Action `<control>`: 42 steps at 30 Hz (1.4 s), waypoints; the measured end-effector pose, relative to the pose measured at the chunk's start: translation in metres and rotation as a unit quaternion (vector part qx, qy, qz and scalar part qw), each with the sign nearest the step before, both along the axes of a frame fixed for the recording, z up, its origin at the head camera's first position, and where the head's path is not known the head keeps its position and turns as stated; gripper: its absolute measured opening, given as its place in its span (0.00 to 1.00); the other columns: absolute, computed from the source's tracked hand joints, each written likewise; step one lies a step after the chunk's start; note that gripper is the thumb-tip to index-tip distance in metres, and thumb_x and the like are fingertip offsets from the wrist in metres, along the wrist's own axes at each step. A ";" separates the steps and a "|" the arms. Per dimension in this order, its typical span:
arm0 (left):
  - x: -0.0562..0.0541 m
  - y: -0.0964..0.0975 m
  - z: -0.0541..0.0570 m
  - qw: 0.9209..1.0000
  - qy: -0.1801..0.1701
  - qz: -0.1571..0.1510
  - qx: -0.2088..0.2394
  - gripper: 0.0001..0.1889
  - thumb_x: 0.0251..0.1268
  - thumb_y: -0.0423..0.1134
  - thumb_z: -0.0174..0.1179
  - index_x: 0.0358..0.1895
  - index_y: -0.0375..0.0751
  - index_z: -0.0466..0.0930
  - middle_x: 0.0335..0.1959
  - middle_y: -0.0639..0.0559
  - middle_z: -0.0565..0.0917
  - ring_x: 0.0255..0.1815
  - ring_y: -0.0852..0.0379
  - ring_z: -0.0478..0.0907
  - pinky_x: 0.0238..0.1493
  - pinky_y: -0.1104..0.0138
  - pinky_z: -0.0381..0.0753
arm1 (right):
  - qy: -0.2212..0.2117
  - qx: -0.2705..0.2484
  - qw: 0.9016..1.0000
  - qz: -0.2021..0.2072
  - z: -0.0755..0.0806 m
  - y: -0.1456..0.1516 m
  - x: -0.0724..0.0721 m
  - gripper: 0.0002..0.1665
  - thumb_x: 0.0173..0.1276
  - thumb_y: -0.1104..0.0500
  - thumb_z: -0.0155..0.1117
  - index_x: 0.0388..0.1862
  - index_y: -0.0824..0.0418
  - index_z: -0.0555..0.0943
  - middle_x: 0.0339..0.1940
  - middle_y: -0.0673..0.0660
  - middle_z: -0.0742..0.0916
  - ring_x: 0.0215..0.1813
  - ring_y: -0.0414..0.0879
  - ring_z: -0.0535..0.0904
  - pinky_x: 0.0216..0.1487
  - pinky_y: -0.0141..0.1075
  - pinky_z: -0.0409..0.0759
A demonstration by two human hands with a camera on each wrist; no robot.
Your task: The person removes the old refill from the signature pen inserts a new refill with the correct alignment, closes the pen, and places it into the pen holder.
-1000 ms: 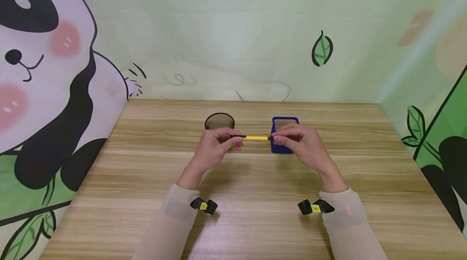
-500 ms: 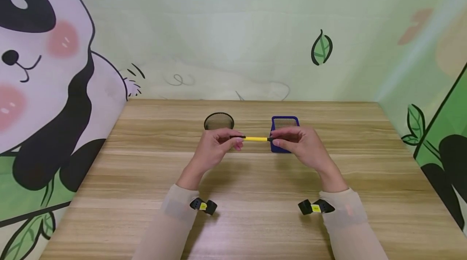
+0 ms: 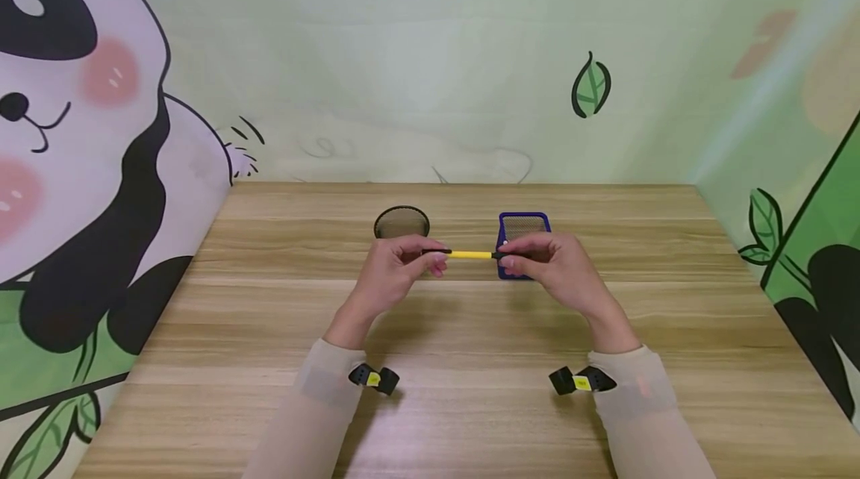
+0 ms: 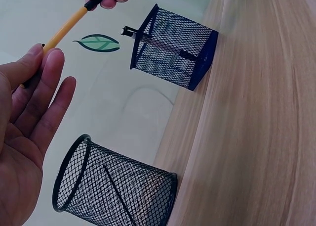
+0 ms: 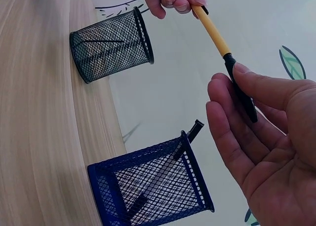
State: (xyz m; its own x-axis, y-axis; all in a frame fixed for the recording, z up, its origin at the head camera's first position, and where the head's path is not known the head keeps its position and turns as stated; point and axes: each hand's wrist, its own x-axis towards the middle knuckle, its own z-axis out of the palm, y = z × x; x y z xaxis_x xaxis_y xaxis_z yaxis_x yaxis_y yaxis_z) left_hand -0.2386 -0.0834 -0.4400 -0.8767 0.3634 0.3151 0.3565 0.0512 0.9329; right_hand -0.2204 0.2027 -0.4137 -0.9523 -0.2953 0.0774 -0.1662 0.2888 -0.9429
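Observation:
A yellow pen with black ends [image 3: 470, 255] is held level above the table between both hands. My left hand [image 3: 395, 271] pinches its left black end between thumb and fingers. At the other end, my right hand [image 3: 561, 270] grips the black part, with the thumb pressing it against the fingers in the right wrist view. Behind the right hand stands a square blue mesh pen holder [image 5: 148, 184], partly covered by that hand in the head view. A pen with a black tip [image 5: 196, 131] leans inside it. A round black mesh pen holder [image 4: 116, 181] stands behind my left hand.
Both holders rest on a wood-grain table [image 3: 470, 404]. A pale green wall [image 3: 430, 69] with painted leaves and a panda [image 3: 144, 203] rises behind and beside the table. Each sleeve carries a small black wrist camera [image 3: 386, 380].
The head view has shifted very slightly, so the wall drawings sit a little further left and up. Both hands keep their grip on the yellow pen, almost still.

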 end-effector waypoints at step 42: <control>0.002 -0.003 0.000 1.000 -0.020 0.009 0.001 0.07 0.70 0.28 0.65 0.47 0.32 0.89 0.39 0.31 0.89 0.33 0.50 0.90 0.45 0.47 0.88 | 0.040 0.024 0.998 -0.047 0.003 -0.001 0.004 0.10 0.65 0.62 0.77 0.45 0.61 0.90 0.46 0.61 0.91 0.40 0.39 0.88 0.41 0.31 0.86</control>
State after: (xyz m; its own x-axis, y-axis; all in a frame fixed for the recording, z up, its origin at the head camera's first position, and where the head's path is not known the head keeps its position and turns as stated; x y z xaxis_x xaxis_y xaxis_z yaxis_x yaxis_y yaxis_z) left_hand -0.2366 -0.0862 -0.4398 -0.8952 0.3465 0.2803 0.3178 0.0554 0.9465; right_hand -0.2161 0.2019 -0.4111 -0.9671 -0.2109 0.1420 -0.2104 0.3504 -0.9127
